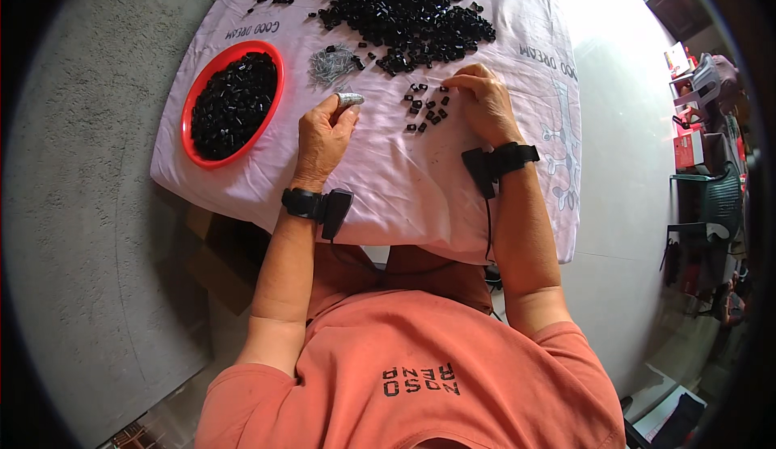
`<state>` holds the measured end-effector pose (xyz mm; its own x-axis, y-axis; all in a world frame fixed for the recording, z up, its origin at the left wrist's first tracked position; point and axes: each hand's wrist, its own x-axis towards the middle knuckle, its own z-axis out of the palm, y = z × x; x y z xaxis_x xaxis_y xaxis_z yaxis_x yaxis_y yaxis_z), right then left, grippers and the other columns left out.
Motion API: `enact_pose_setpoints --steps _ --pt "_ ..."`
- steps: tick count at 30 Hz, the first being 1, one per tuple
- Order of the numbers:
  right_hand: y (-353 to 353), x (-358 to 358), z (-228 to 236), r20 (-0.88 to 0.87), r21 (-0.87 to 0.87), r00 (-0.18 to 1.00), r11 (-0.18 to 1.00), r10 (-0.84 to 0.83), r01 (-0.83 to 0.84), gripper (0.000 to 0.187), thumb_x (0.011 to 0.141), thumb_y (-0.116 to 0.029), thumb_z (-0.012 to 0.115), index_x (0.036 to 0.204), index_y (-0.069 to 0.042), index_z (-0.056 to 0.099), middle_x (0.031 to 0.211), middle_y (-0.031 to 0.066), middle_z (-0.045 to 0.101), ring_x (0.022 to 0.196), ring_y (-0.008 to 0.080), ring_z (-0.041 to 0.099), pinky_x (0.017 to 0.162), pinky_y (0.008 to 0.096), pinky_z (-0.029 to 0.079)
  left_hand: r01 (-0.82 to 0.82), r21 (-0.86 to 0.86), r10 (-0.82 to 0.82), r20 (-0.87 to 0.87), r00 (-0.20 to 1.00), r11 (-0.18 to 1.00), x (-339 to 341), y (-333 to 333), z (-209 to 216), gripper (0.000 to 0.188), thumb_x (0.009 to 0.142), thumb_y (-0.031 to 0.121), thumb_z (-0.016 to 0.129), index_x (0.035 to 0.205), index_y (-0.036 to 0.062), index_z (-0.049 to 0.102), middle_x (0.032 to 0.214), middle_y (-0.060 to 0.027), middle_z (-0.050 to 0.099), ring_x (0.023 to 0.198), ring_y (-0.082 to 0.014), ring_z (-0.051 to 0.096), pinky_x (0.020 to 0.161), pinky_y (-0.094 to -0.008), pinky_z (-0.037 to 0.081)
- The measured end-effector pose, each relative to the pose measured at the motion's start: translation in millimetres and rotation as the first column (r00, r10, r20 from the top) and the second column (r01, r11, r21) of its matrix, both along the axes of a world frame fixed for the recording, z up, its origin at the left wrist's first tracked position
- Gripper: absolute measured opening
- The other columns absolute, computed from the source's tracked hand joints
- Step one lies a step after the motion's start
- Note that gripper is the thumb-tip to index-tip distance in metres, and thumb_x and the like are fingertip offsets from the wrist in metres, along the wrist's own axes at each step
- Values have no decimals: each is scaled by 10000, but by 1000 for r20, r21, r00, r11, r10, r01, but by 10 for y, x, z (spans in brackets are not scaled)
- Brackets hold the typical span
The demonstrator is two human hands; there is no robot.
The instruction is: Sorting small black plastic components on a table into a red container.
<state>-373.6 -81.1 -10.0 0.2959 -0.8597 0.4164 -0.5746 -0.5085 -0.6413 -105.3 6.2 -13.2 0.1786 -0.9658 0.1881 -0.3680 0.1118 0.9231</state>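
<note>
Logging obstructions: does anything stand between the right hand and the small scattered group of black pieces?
Nothing visible does: the right hand has its fingers at the upper-right edge of the scattered group, on pink cloth.

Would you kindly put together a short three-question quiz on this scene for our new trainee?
1. What colour is the round basin holding black pieces?
(a) blue
(b) red
(c) white

2. True or false: the right hand is reaching into the basin.

3. What lies on the cloth beyond the left hand, between the basin and the large black heap?

Key:
1. (b) red.
2. False; the right hand has its fingertips beside the small scattered group, well away from the basin.
3. A tangle of thin silvery pieces.
</note>
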Motion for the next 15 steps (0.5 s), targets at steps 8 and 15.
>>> enact_pose_setpoints --steps 8,15 --pt "-72 -66 -16 86 45 995 997 54 -58 309 789 94 533 905 -73 766 1005 84 705 940 255 681 855 329 510 97 -176 -42 292 955 980 -275 -76 136 165 875 -24 600 989 21 712 839 -101 650 740 -224 638 686 -327 509" --pt "-43 -33 12 123 87 991 994 53 -64 338 805 74 524 987 -83 762 1045 95 709 981 274 679 869 340 511 292 -167 -143 587 797 942 -632 -240 221 236 794 -45 590 960 60 721 946 -118 616 945 -309 611 849 -395 505"
